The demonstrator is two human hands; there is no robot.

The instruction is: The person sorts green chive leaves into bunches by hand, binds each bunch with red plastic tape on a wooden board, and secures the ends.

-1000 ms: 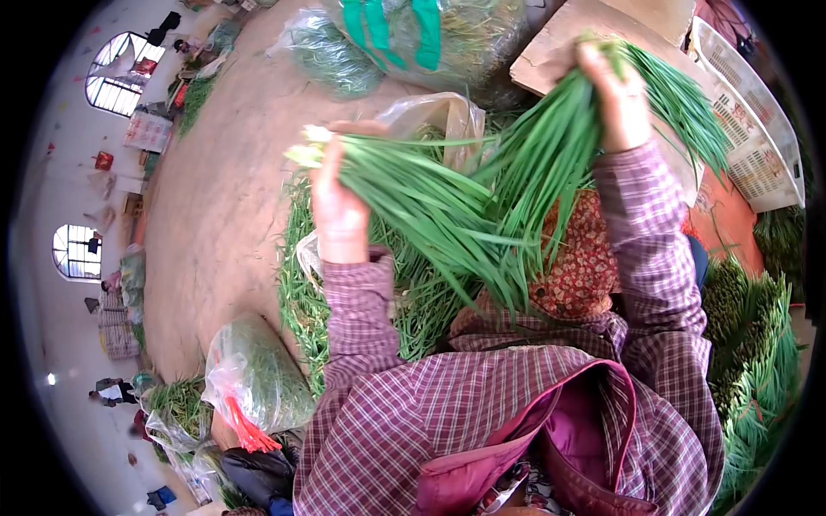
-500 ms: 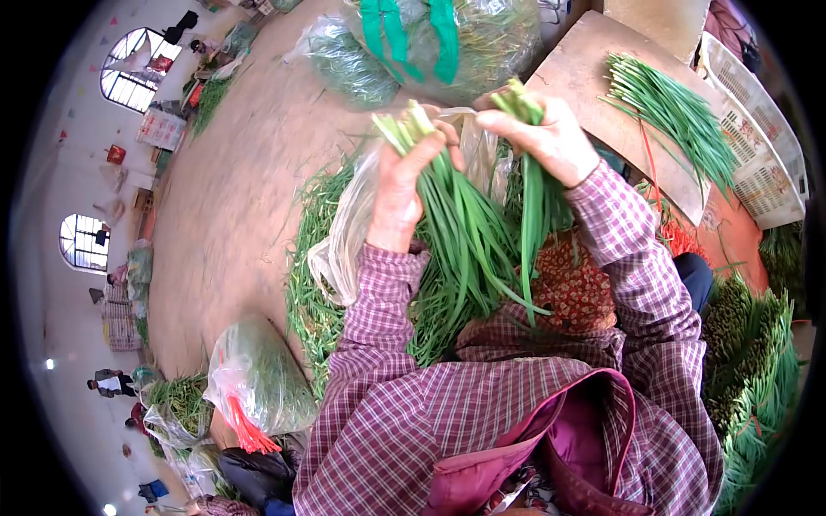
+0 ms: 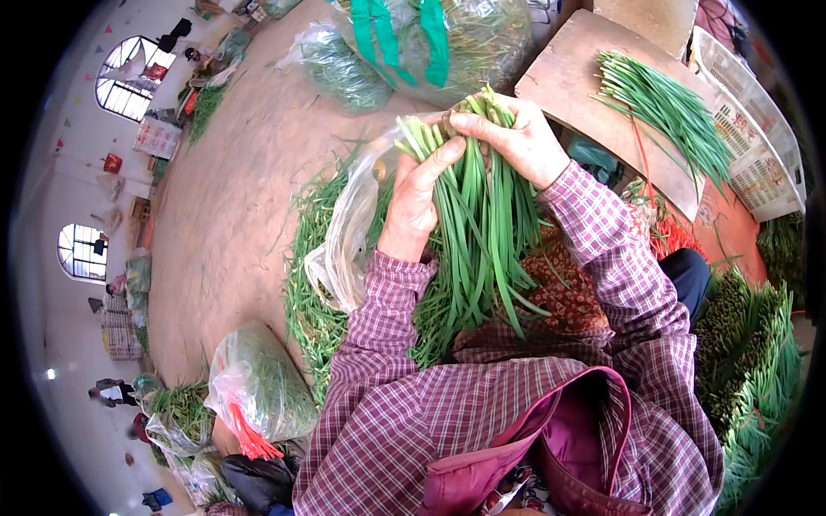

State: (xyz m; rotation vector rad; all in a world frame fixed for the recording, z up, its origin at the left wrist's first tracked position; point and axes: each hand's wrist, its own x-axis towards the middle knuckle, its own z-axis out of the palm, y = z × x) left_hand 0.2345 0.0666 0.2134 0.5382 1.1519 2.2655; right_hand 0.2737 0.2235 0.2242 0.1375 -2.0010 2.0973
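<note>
My left hand (image 3: 417, 193) is closed round a bunch of long green stalks (image 3: 482, 232), with their pale ends up. Right beside it, my right hand (image 3: 520, 142) grips more of the same stalks, thumb across them. The two handfuls touch side by side, and their leaves hang toward my lap. Another green bundle (image 3: 667, 107) lies on a board (image 3: 568, 64) at the upper right, with a red strand beside it. Behind my left hand is a clear plastic bag (image 3: 344, 245) on loose greens (image 3: 314, 318).
Large filled plastic bags (image 3: 490, 47) stand ahead. A white basket (image 3: 744, 129) is at the right, above stacked green bundles (image 3: 748, 370). Another tied bag (image 3: 262, 378) sits at the lower left. Red strands (image 3: 675, 238) lie near my right knee. A distant person (image 3: 112, 392) is far left.
My hands, first wide apart with stalks in each, have come together. The right hand moved left from the board, where a bundle now lies, and its stalks now touch those in the left hand.
</note>
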